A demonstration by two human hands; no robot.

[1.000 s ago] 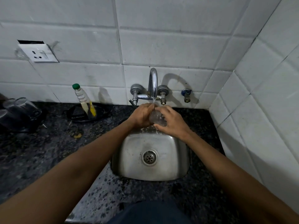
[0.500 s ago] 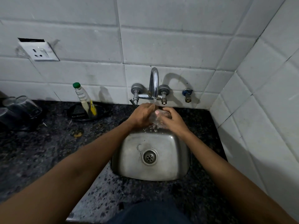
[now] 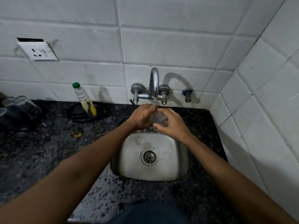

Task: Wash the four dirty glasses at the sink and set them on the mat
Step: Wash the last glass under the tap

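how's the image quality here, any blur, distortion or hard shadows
Head view: wide-angle bending curves the white wall tiles at the edges; the curved chrome tap casts a hard shadow rightward; the clear glass between both hands is smeared; dark glasses far left look soft.

- One view only: head-worn camera, wide-angle, so no overlap with a second view.
- Looks forward and down from above the counter (image 3: 40,159) edge, facing the tiled back wall (image 3: 161,38).
- Sink (image 3: 181,172) sits just below frame centre; tap (image 3: 154,81) directly ahead at centre.
- Both forearms enter from the bottom corners and converge under the tap; near arms loom large.
- Tile lines bow toward the edges. Side wall (image 3: 267,94) fills the right.
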